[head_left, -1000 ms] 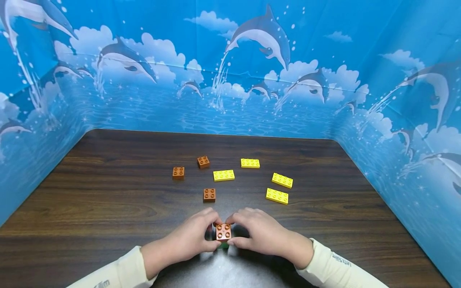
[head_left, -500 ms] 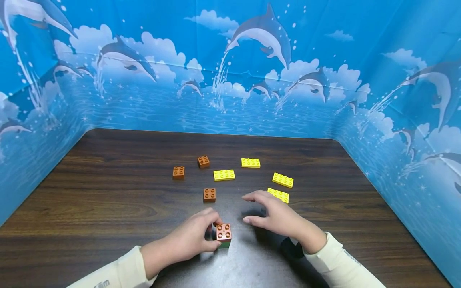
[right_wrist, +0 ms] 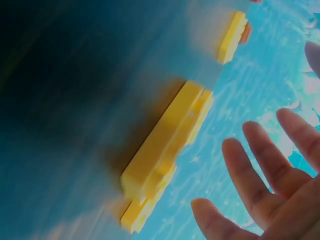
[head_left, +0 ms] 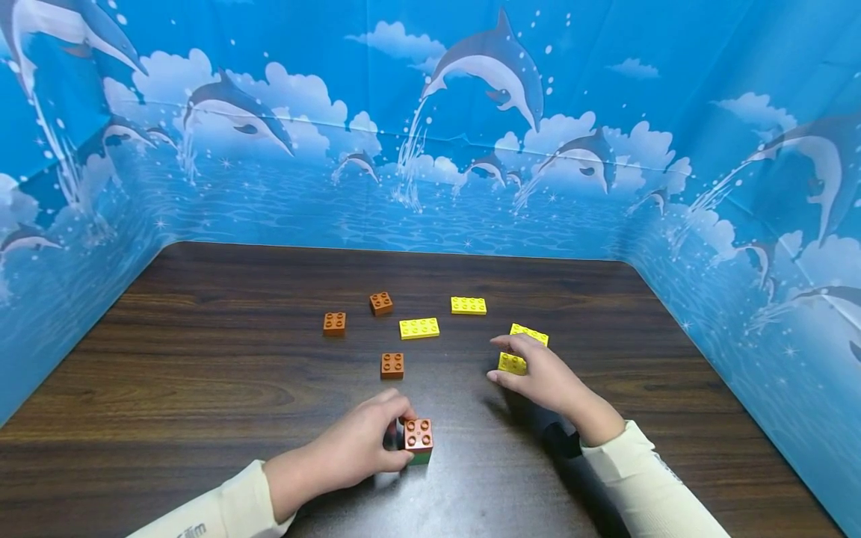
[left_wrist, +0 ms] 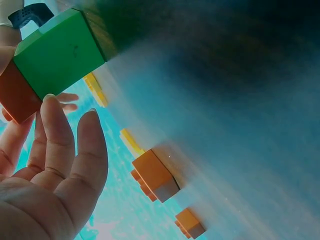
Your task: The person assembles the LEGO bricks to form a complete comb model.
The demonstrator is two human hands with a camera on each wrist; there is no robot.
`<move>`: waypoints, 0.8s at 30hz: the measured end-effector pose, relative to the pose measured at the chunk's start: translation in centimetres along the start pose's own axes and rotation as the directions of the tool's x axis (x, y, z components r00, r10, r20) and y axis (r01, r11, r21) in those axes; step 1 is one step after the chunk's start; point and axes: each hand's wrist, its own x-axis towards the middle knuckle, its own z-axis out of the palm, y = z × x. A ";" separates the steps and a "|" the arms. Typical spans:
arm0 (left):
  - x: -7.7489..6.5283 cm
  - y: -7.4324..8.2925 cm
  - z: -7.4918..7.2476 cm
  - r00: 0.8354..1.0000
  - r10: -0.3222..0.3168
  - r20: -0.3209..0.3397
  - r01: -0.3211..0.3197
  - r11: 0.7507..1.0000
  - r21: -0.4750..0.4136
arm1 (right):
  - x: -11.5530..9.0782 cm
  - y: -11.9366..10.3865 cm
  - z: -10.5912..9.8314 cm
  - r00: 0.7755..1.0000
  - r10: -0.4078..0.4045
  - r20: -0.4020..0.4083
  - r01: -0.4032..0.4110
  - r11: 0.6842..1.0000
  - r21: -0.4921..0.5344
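Note:
In the head view my left hand [head_left: 356,444] pinches a stack near the front of the table, its thumb and fingers at the left side. On top is an orange-brown four-stud brick [head_left: 418,435]; under it sits a green block [left_wrist: 60,55], shown large in the left wrist view. My right hand [head_left: 548,377] hovers, thumb and fingers spread, over a yellow eight-stud brick [head_left: 513,364], partly hiding it. Another yellow brick [head_left: 531,333] lies just behind. The right wrist view shows the fingers [right_wrist: 245,180] apart from the nearest yellow brick [right_wrist: 165,145].
Three loose orange-brown bricks lie left of centre, the closest brown brick [head_left: 392,366] just beyond my left hand. Two more yellow bricks lie farther back, one yellow brick [head_left: 419,329] central. A blue dolphin-print sheet [head_left: 403,149] surrounds the dark wooden table [head_left: 202,373].
My right hand has let go of the stack and moved right and away from me, to the yellow bricks. My left hand keeps its hold on the stack.

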 end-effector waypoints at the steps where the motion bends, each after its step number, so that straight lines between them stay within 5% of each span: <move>1: 0.0 0.0 0.0 1.000 0.000 0.000 0.000 1.000 0.000 | 0.0 0.2 -0.1 1.000 0.007 -0.006 -0.007 0.999 -0.033; 8: -0.1 -0.1 0.0 1.000 0.005 -0.001 -0.005 1.000 0.007 | 0.0 1.2 -0.2 0.999 0.025 -0.028 -0.031 0.968 -0.247; 24: 0.0 0.0 0.0 1.000 -0.005 0.000 0.005 1.000 -0.004 | 0.3 2.6 -0.8 0.995 0.097 0.023 -0.083 0.928 -0.363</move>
